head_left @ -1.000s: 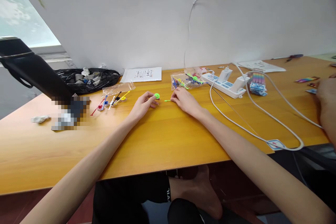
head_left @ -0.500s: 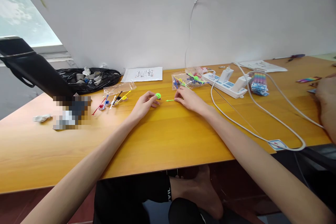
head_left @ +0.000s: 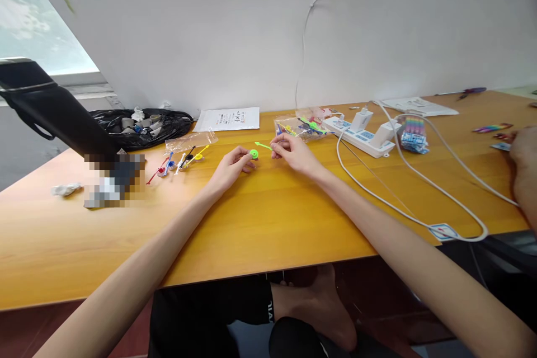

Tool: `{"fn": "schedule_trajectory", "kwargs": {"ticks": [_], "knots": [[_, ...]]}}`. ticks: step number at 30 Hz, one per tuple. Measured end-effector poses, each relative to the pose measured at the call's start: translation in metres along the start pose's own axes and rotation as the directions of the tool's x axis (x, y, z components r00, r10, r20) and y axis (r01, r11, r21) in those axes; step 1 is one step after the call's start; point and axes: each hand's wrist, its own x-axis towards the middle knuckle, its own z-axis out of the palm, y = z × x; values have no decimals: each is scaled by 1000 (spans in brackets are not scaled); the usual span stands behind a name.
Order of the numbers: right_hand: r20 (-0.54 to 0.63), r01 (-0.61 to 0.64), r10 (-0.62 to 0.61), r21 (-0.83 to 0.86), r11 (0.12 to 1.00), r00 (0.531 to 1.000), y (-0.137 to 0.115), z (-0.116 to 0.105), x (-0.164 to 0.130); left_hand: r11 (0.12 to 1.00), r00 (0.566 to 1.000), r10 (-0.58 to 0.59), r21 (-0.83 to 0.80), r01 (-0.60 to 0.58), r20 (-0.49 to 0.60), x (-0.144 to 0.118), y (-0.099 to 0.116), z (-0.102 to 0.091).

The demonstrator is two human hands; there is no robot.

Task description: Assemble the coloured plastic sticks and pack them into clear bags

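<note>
Head view: the left hand (head_left: 232, 168) pinches a green disc (head_left: 254, 154), its left edge hidden; just to the right, the right hand (head_left: 292, 154) grips a green arrow (head_left: 262, 146), its right end covered. At right, a co-worker's arm (head_left: 524, 165) is cut off.

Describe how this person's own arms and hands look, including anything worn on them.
The left hand and right hand are both ungloved. The left forearm and right forearm are bare and slim, tapering toward each hand; no sleeve, watch, bracelet or cable shows on either.
</note>
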Motion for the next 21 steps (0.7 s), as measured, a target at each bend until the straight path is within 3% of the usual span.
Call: {"fn": "schedule_trajectory", "kwargs": {"ticks": [7,15,21], "knots": [[169,57,-78,129,990,982,-2,15,-7,1000,999,22,10,-23,50,-1,0,0],[146,64,-69,38,997,987,-5,16,-10,998,995,45,41,-49,94,-3,2,-1],[178,12,-26,80,997,984,-6,17,-12,997,995,47,50,-52,89,-2,0,0]]}}
